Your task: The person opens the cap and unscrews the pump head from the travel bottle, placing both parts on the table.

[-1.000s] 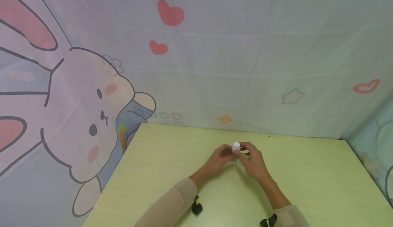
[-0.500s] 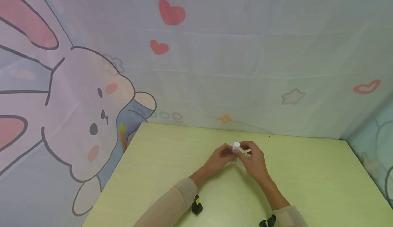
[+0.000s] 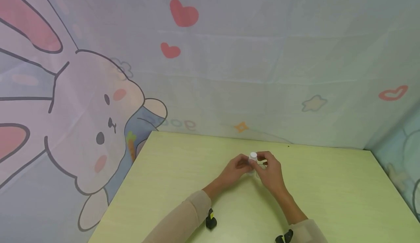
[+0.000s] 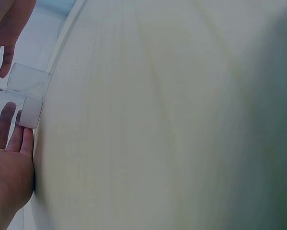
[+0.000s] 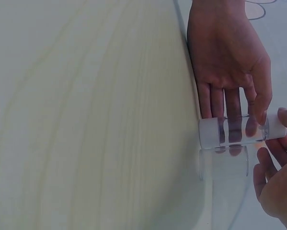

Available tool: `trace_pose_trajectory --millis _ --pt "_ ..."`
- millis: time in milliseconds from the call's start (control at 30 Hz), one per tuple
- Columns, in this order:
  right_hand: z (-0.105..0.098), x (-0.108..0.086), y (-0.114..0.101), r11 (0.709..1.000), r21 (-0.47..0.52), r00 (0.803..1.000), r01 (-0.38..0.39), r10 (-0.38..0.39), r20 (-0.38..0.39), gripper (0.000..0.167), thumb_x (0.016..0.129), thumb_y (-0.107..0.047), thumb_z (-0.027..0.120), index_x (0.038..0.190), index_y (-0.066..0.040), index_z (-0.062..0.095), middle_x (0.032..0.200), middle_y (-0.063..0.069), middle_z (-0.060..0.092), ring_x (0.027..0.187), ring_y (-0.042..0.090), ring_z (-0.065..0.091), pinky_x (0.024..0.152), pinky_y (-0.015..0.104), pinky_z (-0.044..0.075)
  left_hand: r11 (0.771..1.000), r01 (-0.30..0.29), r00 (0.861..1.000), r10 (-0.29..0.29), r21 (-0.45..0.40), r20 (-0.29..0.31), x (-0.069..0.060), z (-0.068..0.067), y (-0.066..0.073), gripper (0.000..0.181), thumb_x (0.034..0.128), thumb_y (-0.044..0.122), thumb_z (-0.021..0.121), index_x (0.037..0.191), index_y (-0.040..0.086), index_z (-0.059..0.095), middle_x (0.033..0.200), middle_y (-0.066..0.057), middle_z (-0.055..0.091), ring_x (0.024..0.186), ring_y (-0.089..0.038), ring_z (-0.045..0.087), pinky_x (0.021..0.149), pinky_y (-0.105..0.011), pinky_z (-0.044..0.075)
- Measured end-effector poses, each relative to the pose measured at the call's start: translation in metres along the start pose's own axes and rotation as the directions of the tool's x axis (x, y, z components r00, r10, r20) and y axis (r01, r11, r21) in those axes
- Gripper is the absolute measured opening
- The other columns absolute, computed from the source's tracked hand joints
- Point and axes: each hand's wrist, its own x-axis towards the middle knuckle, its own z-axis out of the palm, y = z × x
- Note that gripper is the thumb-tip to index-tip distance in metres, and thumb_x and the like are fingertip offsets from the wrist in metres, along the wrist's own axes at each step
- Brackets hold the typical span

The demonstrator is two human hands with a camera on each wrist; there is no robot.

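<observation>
A clear cylindrical bottle (image 5: 235, 132) with a white cap (image 3: 253, 155) and a white base section (image 4: 31, 112) stands upright on the table. My left hand (image 3: 233, 170) (image 5: 229, 55) holds its body, fingers behind and thumb at the front near the neck. Thumb and fingers of my right hand (image 3: 271, 172) (image 5: 280, 189) pinch the bottle's top at the cap, seen at the right of the right wrist view. Right beside the bottle is a clear, open-looking cylinder (image 4: 29, 79) (image 5: 224, 164), partly behind my right hand in the head view.
The pale yellow-green table (image 3: 183, 151) ends at a back edge against a printed cloth (image 3: 229, 71) with a rabbit and hearts. Black wrist devices are strapped near the left cuff (image 3: 211, 221) and the right cuff (image 3: 284, 236).
My right hand's fingers have shifted slightly at the bottle's top, and the right forearm has moved a little to the left. My left hand keeps its hold with hardly any motion.
</observation>
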Motion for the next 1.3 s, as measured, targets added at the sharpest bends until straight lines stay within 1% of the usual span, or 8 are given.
trace_pose_trajectory --millis 233,467,667,833,1033,1300 --pt "-0.0011 0.0 -0.0003 1.0 -0.004 0.999 0.031 -0.031 0.014 0.029 0.1 -0.019 0.078 0.122 -0.003 0.067 0.115 0.01 0.071 0.109 0.027 0.063 0.09 0.046 0.053 1.0 -0.015 1.0 0.015 -0.001 -0.004 -0.0003 -0.0002 0.0 0.025 0.1065 0.007 0.064 0.13 0.002 0.061 0.132 -0.014 0.068 0.124 -0.024 0.067 0.105 -0.032 0.055" --pt "-0.0004 0.0001 0.0036 0.998 -0.018 0.998 0.056 -0.055 0.03 0.028 0.101 -0.018 0.075 0.125 -0.005 0.067 0.116 0.009 0.071 0.11 0.028 0.064 0.089 0.046 0.054 1.0 -0.009 1.0 0.009 0.004 -0.005 0.0001 0.0003 -0.0004 0.024 0.1067 0.009 0.064 0.129 0.002 0.061 0.13 -0.013 0.069 0.124 -0.023 0.067 0.104 -0.032 0.056" --pt "-0.0003 -0.0001 0.0057 0.996 -0.038 0.995 0.085 -0.083 0.05 0.029 0.103 -0.017 0.074 0.127 -0.003 0.066 0.118 0.011 0.071 0.11 0.029 0.065 0.088 0.047 0.055 1.0 -0.001 1.0 0.001 0.013 -0.008 -0.0006 0.0002 0.0003 0.023 0.1067 0.01 0.065 0.129 0.002 0.062 0.13 -0.013 0.069 0.124 -0.022 0.067 0.103 -0.031 0.056" --pt "-0.0018 0.0008 0.0044 0.996 -0.035 0.994 0.088 -0.085 0.064 0.029 0.104 -0.017 0.072 0.128 -0.003 0.065 0.119 0.011 0.071 0.111 0.029 0.065 0.088 0.048 0.055 1.0 -0.014 1.0 0.014 0.014 -0.01 -0.0003 0.0005 0.0008 0.023 0.1073 0.011 0.064 0.129 0.002 0.062 0.131 -0.013 0.069 0.125 -0.023 0.066 0.105 -0.032 0.055" --pt "-0.0033 0.0009 0.004 0.996 -0.038 0.993 0.086 -0.083 0.083 0.029 0.104 -0.018 0.071 0.129 -0.004 0.065 0.12 0.01 0.071 0.111 0.028 0.064 0.089 0.048 0.055 1.0 -0.012 1.0 0.012 0.019 0.0 0.0001 0.0002 0.0016 0.024 0.1069 0.01 0.065 0.13 0.002 0.062 0.131 -0.013 0.068 0.125 -0.021 0.066 0.104 -0.03 0.055" --pt "-0.0058 0.0027 0.0041 0.994 -0.051 0.99 0.092 -0.086 0.108 0.03 0.104 -0.016 0.072 0.129 -0.002 0.065 0.119 0.011 0.071 0.111 0.029 0.065 0.088 0.046 0.056 1.0 -0.02 1.0 0.02 0.009 -0.002 0.0005 -0.0001 -0.0007 0.024 0.107 0.009 0.064 0.13 0.002 0.062 0.132 -0.014 0.068 0.127 -0.025 0.065 0.105 -0.032 0.055"
